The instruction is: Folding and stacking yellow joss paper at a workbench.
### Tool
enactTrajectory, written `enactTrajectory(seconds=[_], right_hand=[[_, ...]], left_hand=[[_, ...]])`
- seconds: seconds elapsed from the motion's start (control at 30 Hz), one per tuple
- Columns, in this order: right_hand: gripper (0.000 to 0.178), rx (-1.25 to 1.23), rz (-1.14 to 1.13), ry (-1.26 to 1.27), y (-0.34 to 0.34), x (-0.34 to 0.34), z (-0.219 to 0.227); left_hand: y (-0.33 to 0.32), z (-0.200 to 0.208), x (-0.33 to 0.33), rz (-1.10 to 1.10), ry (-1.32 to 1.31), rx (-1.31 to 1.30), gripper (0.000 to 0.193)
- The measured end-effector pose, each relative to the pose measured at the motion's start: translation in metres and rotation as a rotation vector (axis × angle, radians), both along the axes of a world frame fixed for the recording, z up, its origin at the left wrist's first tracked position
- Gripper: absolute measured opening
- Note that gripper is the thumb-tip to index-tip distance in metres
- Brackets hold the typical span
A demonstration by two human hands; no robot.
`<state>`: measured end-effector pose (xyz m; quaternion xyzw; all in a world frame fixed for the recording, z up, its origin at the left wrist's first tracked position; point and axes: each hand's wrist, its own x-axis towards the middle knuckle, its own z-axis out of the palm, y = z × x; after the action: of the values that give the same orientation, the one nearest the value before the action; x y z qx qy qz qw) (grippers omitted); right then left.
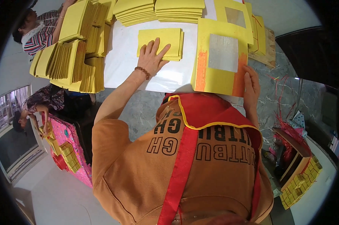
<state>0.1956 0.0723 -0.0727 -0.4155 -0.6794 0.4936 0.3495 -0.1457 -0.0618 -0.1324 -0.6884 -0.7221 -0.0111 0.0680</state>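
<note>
Yellow paper sheets [165, 41], a flat rectangular stack lying long side left to right, sit under my left hand [151, 56], fingers spread on top. My right hand [251, 88] rests flat, touching the edge of a larger yellow sheet with silver foil square [218, 56] beside it.

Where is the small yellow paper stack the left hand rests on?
Head view: small yellow stack lies upper centre on the white table, under the left hand, left of the foil-square sheets.

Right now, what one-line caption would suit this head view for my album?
Left hand flat on a small stack of folded yellow sheets, right hand steadying a yellow sheet with a silver square on a white table.
</note>
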Motion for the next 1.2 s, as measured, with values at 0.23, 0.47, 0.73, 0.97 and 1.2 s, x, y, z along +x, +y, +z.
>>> enactTrajectory(seconds=[0.23, 0.47, 0.73, 0.97, 1.2], right_hand=[[0.024, 0.046, 0.034, -0.008, -0.001, 0.001, 0.000], [0.025, 0.093, 0.074, -0.032, 0.002, 0.002, -0.002], [0.024, 0.068, 0.099, -0.057, 0.005, 0.004, -0.002], [0.024, 0.092, 0.046, -0.067, 0.002, 0.003, -0.001], [0.025, 0.188, 0.092, -0.079, 0.005, 0.000, -0.004]], left_hand=[[0.002, 0.002, 0.009, -0.091, -0.006, -0.027, 0.061], [0.005, 0.009, 0.012, -0.027, 0.022, -0.087, 0.065], [0.006, 0.021, 0.007, -0.037, -0.060, -0.036, 0.074], [0.011, 0.071, 0.060, -0.139, -0.271, 0.239, 0.060], [0.018, 0.092, 0.125, -0.536, -0.283, 0.127, 0.051]])
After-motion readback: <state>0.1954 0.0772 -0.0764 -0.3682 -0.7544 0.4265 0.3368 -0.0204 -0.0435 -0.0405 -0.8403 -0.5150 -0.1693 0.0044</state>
